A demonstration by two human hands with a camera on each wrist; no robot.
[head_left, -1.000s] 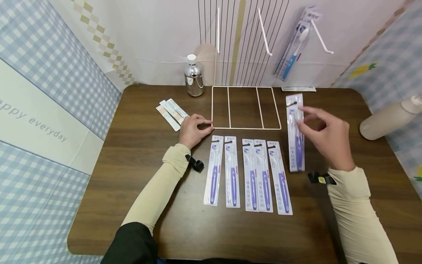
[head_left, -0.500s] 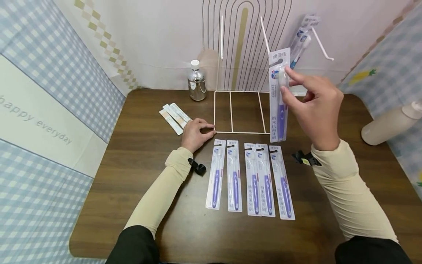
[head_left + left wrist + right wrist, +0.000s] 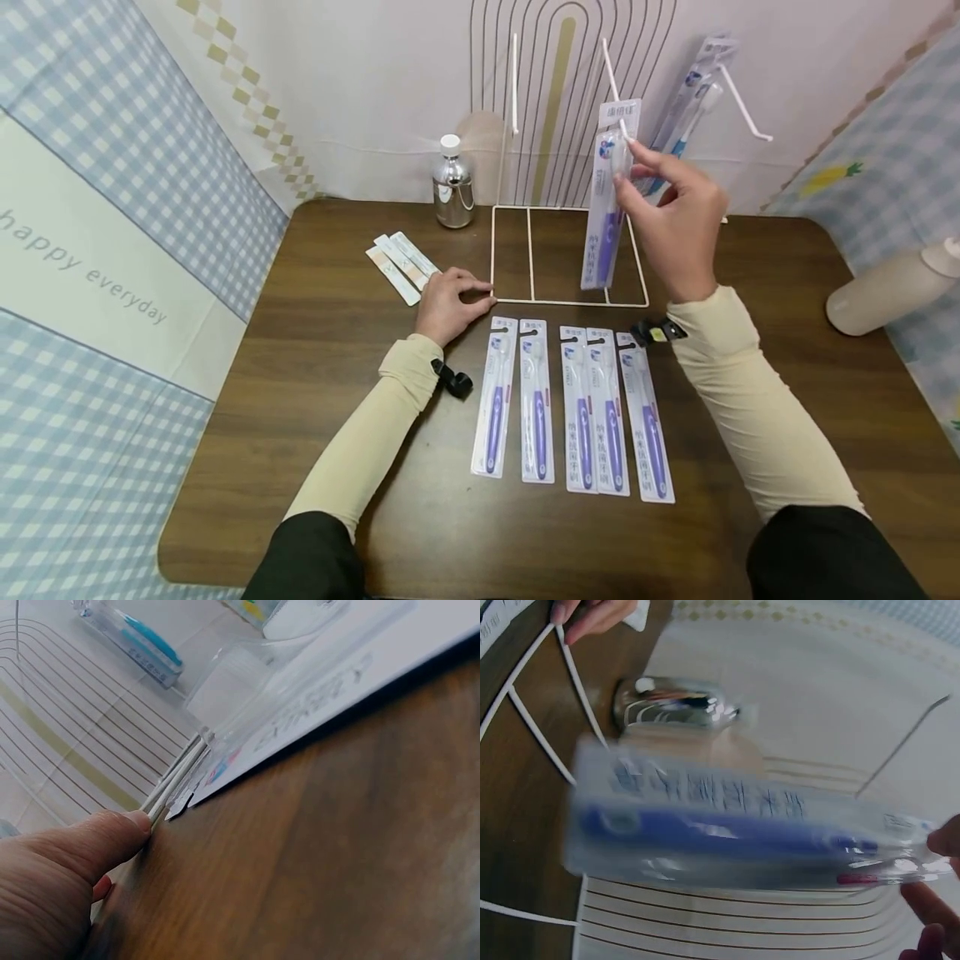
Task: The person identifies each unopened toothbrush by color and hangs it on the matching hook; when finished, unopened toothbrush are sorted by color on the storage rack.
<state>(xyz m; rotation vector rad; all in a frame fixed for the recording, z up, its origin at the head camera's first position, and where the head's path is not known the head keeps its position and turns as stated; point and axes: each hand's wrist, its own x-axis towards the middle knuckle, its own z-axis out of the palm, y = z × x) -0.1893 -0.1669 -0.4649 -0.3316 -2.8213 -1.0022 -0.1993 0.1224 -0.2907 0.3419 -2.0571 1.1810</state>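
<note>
Between thumb and fingers my right hand [image 3: 675,217] pinches a purple toothbrush in a clear blister pack [image 3: 602,225], held upright with its card top up at the middle hook [image 3: 611,71] of a white wire rack [image 3: 570,303]. The hook's tip shows in front of the card's top, by the hanging slot. My left hand [image 3: 453,307] grips the front left corner of the rack's base with thumb and fingertip; in the left wrist view, the thumb [image 3: 112,836] presses against the wire. Several more packed purple toothbrushes [image 3: 536,400] lie in a row before the rack.
Packed blue toothbrushes [image 3: 690,121] hang on the rack's right hook [image 3: 742,100]. A silver bottle with a white cap [image 3: 453,187] stands left of the rack. White packets [image 3: 401,265] lie near my left hand. A beige bottle [image 3: 888,287] is at the right.
My right hand has lifted the purple toothbrush pack off the table at the right and carried it left and up to the middle hook. The left hand stays at the rack's corner.
</note>
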